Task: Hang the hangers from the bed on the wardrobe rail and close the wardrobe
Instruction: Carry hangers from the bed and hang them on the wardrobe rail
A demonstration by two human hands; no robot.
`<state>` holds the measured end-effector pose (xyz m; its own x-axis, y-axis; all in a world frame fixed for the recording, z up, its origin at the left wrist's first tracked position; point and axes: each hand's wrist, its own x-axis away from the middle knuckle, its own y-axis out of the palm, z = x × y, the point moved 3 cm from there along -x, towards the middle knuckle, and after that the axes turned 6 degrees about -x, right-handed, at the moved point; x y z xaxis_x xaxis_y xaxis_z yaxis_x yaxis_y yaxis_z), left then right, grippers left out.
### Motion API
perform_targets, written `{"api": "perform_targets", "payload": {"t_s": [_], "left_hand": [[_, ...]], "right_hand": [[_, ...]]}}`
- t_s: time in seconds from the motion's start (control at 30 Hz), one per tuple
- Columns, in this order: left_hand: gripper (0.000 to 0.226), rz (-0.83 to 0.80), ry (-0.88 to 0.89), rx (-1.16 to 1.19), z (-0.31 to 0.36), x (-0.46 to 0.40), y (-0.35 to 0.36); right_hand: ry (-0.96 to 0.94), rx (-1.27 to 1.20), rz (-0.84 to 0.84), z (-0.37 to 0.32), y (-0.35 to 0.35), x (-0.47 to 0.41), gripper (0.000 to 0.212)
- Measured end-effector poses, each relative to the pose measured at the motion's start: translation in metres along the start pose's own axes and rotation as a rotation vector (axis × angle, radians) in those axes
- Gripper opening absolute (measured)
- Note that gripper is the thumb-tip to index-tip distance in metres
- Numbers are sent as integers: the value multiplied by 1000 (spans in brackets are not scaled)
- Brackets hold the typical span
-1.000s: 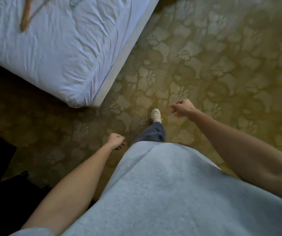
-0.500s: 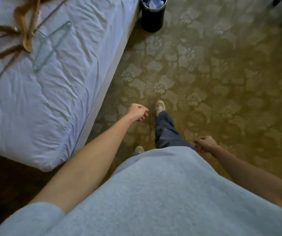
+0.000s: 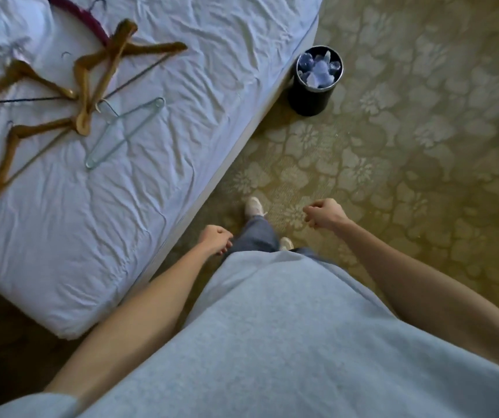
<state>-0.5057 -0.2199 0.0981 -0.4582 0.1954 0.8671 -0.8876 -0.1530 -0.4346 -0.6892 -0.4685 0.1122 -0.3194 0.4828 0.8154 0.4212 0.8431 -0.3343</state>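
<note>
From your head camera, your left hand (image 3: 214,238) hangs at six o'clock beside the bed (image 3: 157,164), fingers loosely curled and holding nothing. Your right hand (image 3: 324,213) swings free over the patterned carpet (image 3: 408,152) — fingers loosely curled too, nothing in them. The hangers lie well apart from both hands at ten o'clock on the wrinkled sheet: several wooden hangers (image 3: 86,86) crossed in a heap, a pale wire hanger (image 3: 124,132) just beside them, and a maroon hanger (image 3: 82,16) at eleven. A black wastebasket (image 3: 311,95) stands at one o'clock, by the bed's edge.
</note>
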Motion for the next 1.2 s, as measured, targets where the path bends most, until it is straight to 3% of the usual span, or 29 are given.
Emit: {"api": "perform_targets", "payload": {"t_s": [0.2,0.33,0.73,0.93,1.2], "left_hand": [[26,-44,-156,59,1,-63,-54],[32,-21,-209,128,47,-102,-113],[21,100,-25,441,216,-193,-286],[20,164,-119,614,237,-215,-321],[22,322,-343,780,242,-255,-382]], "right_hand": [[-172,124,-118,-162,15,-79,17],[-173,209,-145,-250,19,-133,17],[-7,430,-87,-374,-34,-246,16],[4,548,-164,-430,-31,-295,21],[-194,685,-400,-560,48,-348,17]]}}
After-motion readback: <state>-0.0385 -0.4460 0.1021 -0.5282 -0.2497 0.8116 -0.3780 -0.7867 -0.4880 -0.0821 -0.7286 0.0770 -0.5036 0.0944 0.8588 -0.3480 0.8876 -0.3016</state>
